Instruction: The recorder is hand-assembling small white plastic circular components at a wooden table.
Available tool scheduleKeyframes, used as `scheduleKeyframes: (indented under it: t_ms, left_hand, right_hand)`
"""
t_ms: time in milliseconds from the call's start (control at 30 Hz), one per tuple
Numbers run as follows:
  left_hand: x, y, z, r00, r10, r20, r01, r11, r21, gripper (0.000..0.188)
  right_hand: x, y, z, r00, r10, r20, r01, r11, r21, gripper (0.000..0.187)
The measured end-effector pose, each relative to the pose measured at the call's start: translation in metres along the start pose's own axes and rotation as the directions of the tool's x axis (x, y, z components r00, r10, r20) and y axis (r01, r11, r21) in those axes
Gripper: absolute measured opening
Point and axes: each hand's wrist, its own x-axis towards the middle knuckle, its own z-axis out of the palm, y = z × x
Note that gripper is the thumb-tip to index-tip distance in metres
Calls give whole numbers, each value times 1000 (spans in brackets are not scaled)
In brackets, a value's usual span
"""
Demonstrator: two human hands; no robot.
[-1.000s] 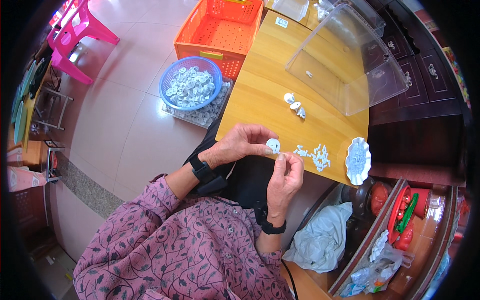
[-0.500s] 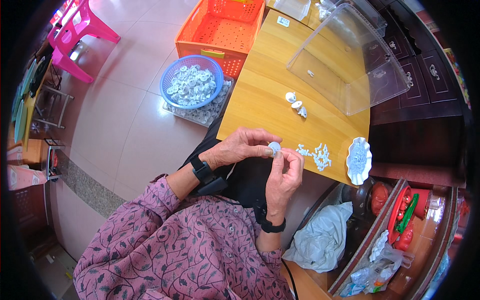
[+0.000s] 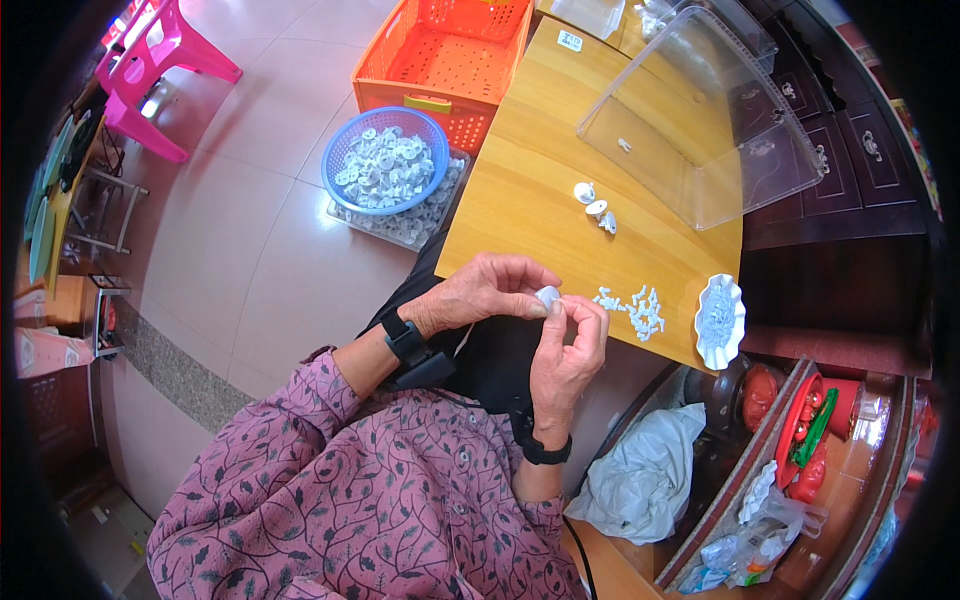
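Observation:
Between the fingertips of both hands is a small round white plastic piece (image 3: 547,296). My left hand (image 3: 490,287) pinches it from the left with thumb and fingers. From the right, my right hand (image 3: 570,340) grips it between thumb and index finger, partly covering it. Just right of my hands, several tiny white plastic pegs (image 3: 645,314) lie scattered near the edge of the wooden table (image 3: 510,190). Farther back rest a few white round plastic parts (image 3: 597,208). A scalloped white dish (image 3: 705,345) at the table's right edge holds small clear pieces.
A blue basket (image 3: 440,175) of white parts sits on a clear bin (image 3: 400,232) at the left, before an orange crate (image 3: 470,95). A large clear plastic box (image 3: 690,130) stands at the table's back right. A white bag (image 3: 640,475) lies lower right.
The round white piece has turned slightly between my fingertips. Both hands stay in nearly the same place, and the things on the table have not moved.

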Motion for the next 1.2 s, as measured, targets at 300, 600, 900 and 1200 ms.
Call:
scheduleKeyframes:
  t_ms: [300,600,900,1200]
  left_hand:
    - [-1,0,0,999,-37,-9,38,999,20,39]
    - [-2,0,0,1000,-10,-18,10,1000,8,38]
    - [-4,-4,-4,999,-46,-5,45,992,-119,39]
    - [-6,0,-2,999,-41,-11,41,997,-65,39]
  right_hand:
    - [-1,0,-1,1000,15,9,-15,1000,-5,9]
    - [-2,-3,-1,1000,4,19,-3,1000,-7,8]
    - [-4,-4,1,995,100,-8,-99,993,70,8]
    - [-3,-8,2,999,46,8,-46,999,20,8]
